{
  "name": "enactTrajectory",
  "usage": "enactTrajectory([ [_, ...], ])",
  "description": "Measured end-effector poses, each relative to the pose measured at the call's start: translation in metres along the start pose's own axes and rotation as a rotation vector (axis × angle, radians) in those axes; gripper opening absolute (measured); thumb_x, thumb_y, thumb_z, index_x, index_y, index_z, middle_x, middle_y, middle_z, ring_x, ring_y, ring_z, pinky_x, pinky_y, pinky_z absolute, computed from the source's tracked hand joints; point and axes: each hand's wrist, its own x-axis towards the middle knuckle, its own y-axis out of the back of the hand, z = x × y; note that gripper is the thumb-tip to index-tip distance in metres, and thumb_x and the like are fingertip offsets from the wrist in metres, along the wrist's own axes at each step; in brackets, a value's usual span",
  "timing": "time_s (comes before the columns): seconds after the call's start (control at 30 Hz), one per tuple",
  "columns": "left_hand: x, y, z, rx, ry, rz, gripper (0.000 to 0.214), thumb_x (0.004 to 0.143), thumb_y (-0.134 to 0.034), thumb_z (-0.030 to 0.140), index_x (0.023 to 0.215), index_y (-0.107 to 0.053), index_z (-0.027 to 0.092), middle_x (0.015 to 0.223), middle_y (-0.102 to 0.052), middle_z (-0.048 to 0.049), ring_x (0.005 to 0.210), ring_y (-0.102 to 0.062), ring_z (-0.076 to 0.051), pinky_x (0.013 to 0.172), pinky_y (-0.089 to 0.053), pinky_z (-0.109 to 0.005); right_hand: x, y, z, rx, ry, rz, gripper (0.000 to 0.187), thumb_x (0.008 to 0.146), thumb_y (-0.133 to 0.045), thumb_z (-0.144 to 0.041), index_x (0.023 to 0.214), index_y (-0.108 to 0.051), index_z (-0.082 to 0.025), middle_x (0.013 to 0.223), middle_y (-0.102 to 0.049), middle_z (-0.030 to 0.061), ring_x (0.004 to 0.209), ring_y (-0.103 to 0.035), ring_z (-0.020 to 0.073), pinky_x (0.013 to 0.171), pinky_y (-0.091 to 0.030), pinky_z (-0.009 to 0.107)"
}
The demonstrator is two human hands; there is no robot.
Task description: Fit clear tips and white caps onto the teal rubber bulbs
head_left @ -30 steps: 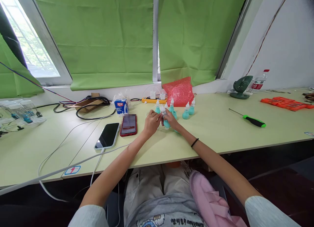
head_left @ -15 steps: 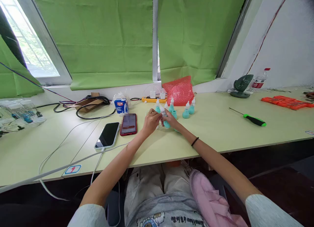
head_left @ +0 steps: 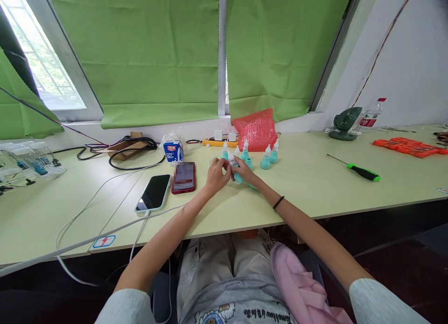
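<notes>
Both my hands meet over the middle of the pale green table (head_left: 315,184). My right hand (head_left: 245,171) grips a small teal bulb bottle (head_left: 238,177) by its round body. My left hand (head_left: 217,174) pinches the bottle's white nozzle tip, fingers closed on it. Several more teal bottles with white tips (head_left: 266,159) stand upright just behind my hands, in front of a red bubble-wrap bag (head_left: 255,130).
Two phones lie left of my hands, a white one (head_left: 153,193) on a cable and a red one (head_left: 183,177). A milk carton (head_left: 172,152), power strip (head_left: 219,140), tangled cables, a green-handled screwdriver (head_left: 360,172), a small fan (head_left: 345,123) and orange parts (head_left: 408,146) sit around.
My hands stay together on the same bottle; the fingers of the left hand have shifted slightly on the white tip. Nothing else has moved.
</notes>
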Motion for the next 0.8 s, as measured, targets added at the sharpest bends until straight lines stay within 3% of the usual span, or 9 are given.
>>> enactTrajectory([
  [0.13,0.005,0.006,0.002,-0.098,0.158,0.009,0.020,0.078,-0.045,0.035,0.072,-0.049,0.016,0.056,-0.046,0.0022,0.050,-0.040,-0.009,0.048,-0.032,-0.021,-0.002,-0.001,-0.003,-0.251,0.083,0.047,0.009,0.060,-0.045,-0.015,0.065,-0.039,-0.018,0.047,-0.042,-0.0086,0.035,-0.048,0.0090,0.037,-0.037,0.020],
  [0.3,0.010,0.008,0.006,-0.246,0.226,-0.129,0.040,0.080,-0.036,0.043,0.052,-0.043,0.016,0.046,-0.039,0.0038,0.044,-0.035,-0.007,0.045,-0.029,-0.020,-0.005,-0.001,-0.007,-0.355,0.128,0.057,0.001,0.059,-0.045,-0.015,0.060,-0.044,-0.016,0.045,-0.045,-0.0067,0.036,-0.047,0.0090,0.041,-0.037,0.020],
  [0.6,0.008,0.002,0.001,-0.283,0.336,-0.160,0.036,0.079,-0.026,0.031,0.046,-0.029,0.018,0.041,-0.032,0.0039,0.037,-0.031,-0.007,0.041,-0.027,-0.021,-0.007,-0.002,-0.012,-0.467,0.206,0.073,0.008,0.054,-0.047,-0.015,0.049,-0.041,-0.016,0.039,-0.040,-0.0071,0.041,-0.036,0.0070,0.045,-0.029,0.020],
  [0.8,0.013,0.007,-0.002,-0.127,0.305,-0.137,0.042,0.083,-0.015,0.028,0.050,-0.037,0.018,0.043,-0.037,0.0020,0.039,-0.035,-0.009,0.044,-0.032,-0.023,-0.007,-0.003,-0.010,-0.436,0.221,0.142,0.005,0.059,-0.043,-0.016,0.055,-0.039,-0.018,0.043,-0.042,-0.0062,0.042,-0.039,0.0081,0.047,-0.033,0.021],
])
